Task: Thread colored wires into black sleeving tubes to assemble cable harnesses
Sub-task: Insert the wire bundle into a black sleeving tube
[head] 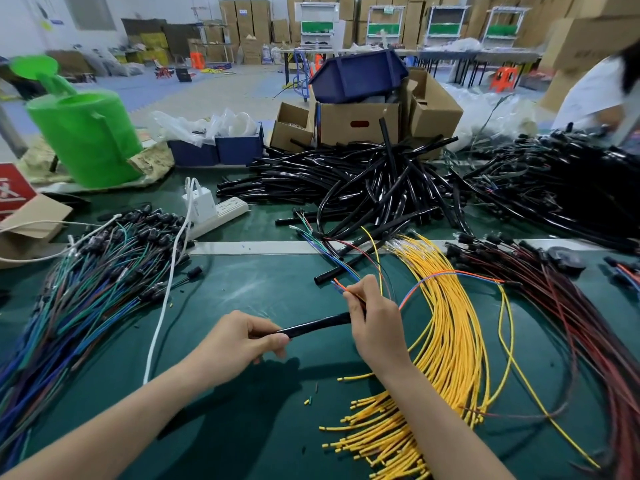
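Observation:
My left hand [242,337] grips one end of a short black sleeving tube [313,325] held just above the green table [242,285]. My right hand [372,317] pinches thin orange and blue wires [433,277] at the tube's other end; their tips stick out past my fingers, and the wires arc away to the right. A thin yellow wire [379,268] rises behind my right hand. A fan of yellow wires [446,341] lies under and right of my right forearm. A heap of black tubes [363,181] fills the middle back.
Green-blue wire bundles [86,296] lie at the left, dark red ones [571,306] at the right. A white power strip [218,213] and cord, a green watering can [86,133], cardboard boxes [356,123] and another person [595,88] at the far right surround the work area.

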The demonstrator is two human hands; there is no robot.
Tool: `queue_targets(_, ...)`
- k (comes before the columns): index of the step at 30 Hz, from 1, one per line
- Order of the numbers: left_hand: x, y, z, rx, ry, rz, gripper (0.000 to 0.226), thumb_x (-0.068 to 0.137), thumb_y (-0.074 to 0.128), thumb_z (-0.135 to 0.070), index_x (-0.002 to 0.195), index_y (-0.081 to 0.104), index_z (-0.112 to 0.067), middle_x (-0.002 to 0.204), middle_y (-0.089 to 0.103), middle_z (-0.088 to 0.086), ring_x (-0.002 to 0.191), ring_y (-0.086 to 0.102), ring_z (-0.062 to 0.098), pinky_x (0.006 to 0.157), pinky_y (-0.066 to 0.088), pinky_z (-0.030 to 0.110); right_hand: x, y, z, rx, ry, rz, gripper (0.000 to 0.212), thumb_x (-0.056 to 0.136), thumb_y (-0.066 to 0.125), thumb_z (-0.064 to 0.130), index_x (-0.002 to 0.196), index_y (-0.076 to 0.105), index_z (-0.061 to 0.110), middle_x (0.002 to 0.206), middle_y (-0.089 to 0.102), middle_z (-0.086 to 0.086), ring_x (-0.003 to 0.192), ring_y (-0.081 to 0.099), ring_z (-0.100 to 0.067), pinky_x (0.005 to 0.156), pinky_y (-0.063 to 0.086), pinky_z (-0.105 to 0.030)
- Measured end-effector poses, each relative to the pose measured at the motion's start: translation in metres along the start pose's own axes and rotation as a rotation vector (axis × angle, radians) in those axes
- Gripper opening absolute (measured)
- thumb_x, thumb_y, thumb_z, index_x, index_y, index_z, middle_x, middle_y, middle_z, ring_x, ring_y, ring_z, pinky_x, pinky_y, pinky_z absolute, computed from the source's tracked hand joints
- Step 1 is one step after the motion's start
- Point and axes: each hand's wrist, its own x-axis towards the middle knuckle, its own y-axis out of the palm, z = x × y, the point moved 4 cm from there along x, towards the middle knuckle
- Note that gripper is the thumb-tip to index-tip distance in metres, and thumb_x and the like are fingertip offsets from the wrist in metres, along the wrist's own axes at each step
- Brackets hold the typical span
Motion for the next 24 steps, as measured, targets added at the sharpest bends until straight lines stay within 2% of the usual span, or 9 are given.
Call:
queue_targets(2, 0.001, -0.003, 0.003, 0.034, -0.014, -0.046, 0.021, 0.086, 0.068, -0.021, 0.066, 0.075, -0.026, 0.061, 0.069, -0.002, 0.044, 0.046, 0.005, 0.05, 0.039, 0.016, 0.0, 0.001, 0.001, -0.006, -0.002, 0.012, 0.007, 0.093, 0.057, 0.008, 0.088, 0.053, 0.004, 0.064, 0.041, 0.023, 0.049, 0.042, 0.004, 0.048, 0.032, -0.011)
queue_targets(4, 0.002, -0.004, 0.004, 0.069, -0.004, -0.049, 0.021, 0.086, 0.068, -0.022, 0.066, 0.074, -0.028, 0.059, 0.068, -0.005, 0.044, 0.046, 0.004, 0.05, 0.039, 0.015, 0.0, 0.001, 0.002, -0.004, -0.003, 0.017, 0.006, 0.093, 0.057, 0.007, 0.088, 0.053, 0.005, 0.063, 0.04, 0.023, 0.048, 0.041, 0.003, 0.047, 0.032, -0.011)
queue_targets(7, 0.003, 0.003, -0.004, 0.08, 0.063, 0.035, 0.016, 0.086, 0.067, -0.023, 0.074, 0.072, -0.031, 0.063, 0.067, -0.005, 0.046, 0.047, 0.004, 0.052, 0.04, 0.016, 0.0, 0.001, 0.0, 0.006, 0.005, 0.011, 0.006, 0.093, 0.057, 0.008, 0.089, 0.054, 0.005, 0.065, 0.045, 0.018, 0.05, 0.044, 0.001, 0.048, 0.037, -0.018)
queue_targets(12, 0.007, 0.01, -0.012, 0.149, 0.166, -0.007, 0.026, 0.09, 0.063, -0.025, 0.066, 0.069, -0.031, 0.045, 0.051, -0.015, 0.043, 0.032, 0.007, 0.046, 0.027, 0.018, -0.001, 0.002, 0.0, 0.057, 0.029, 0.025, 0.007, 0.093, 0.057, 0.01, 0.088, 0.052, 0.009, 0.062, 0.046, 0.016, 0.052, 0.048, -0.002, 0.049, 0.034, -0.011)
queue_targets(15, 0.009, -0.002, -0.008, 0.321, 0.202, -0.014, 0.025, 0.092, 0.06, -0.027, 0.069, 0.068, -0.028, 0.045, 0.05, -0.017, 0.041, 0.034, 0.01, 0.045, 0.026, 0.019, 0.0, 0.001, -0.006, 0.125, 0.111, 0.048, 0.009, 0.093, 0.058, 0.012, 0.086, 0.052, 0.013, 0.063, 0.056, 0.011, 0.054, 0.053, -0.002, 0.053, 0.037, -0.011)
queue_targets(18, 0.014, -0.013, -0.001, 0.499, 0.16, 0.047, 0.012, 0.093, 0.057, -0.029, 0.094, 0.065, -0.037, 0.066, 0.062, -0.026, 0.051, 0.049, 0.004, 0.056, 0.037, 0.017, 0.002, -0.001, -0.012, 0.292, 0.23, 0.066, 0.011, 0.091, 0.061, 0.01, 0.081, 0.056, 0.013, 0.064, 0.065, 0.003, 0.058, 0.059, -0.003, 0.058, 0.042, -0.011)
queue_targets(20, 0.015, -0.008, -0.003, 0.479, 0.155, 0.061, 0.026, 0.092, 0.058, -0.034, 0.117, 0.058, -0.04, 0.088, 0.066, -0.023, 0.069, 0.056, -0.003, 0.07, 0.042, 0.014, 0.002, 0.001, -0.012, 0.374, 0.282, 0.095, 0.012, 0.089, 0.064, 0.009, 0.079, 0.06, 0.015, 0.065, 0.068, 0.002, 0.063, 0.063, -0.01, 0.062, 0.047, -0.016)
queue_targets(22, 0.017, 0.009, -0.009, 0.52, 0.205, 0.028, 0.041, 0.089, 0.058, -0.043, 0.129, 0.051, -0.038, 0.105, 0.061, -0.018, 0.093, 0.058, 0.004, 0.084, 0.043, 0.02, 0.001, 0.003, -0.011, 0.415, 0.306, 0.12, 0.011, 0.087, 0.066, 0.008, 0.079, 0.062, 0.013, 0.067, 0.069, 0.0, 0.067, 0.064, -0.013, 0.066, 0.048, -0.021)
queue_targets(24, 0.019, 0.031, -0.018, 0.631, 0.252, -0.054, 0.048, 0.089, 0.054, -0.05, 0.134, 0.045, -0.036, 0.112, 0.056, -0.013, 0.106, 0.053, 0.011, 0.088, 0.042, 0.027, 0.001, 0.004, -0.011, 0.431, 0.319, 0.143, 0.01, 0.086, 0.067, 0.008, 0.078, 0.064, 0.013, 0.07, 0.07, -0.001, 0.069, 0.066, -0.012, 0.07, 0.05, -0.024)
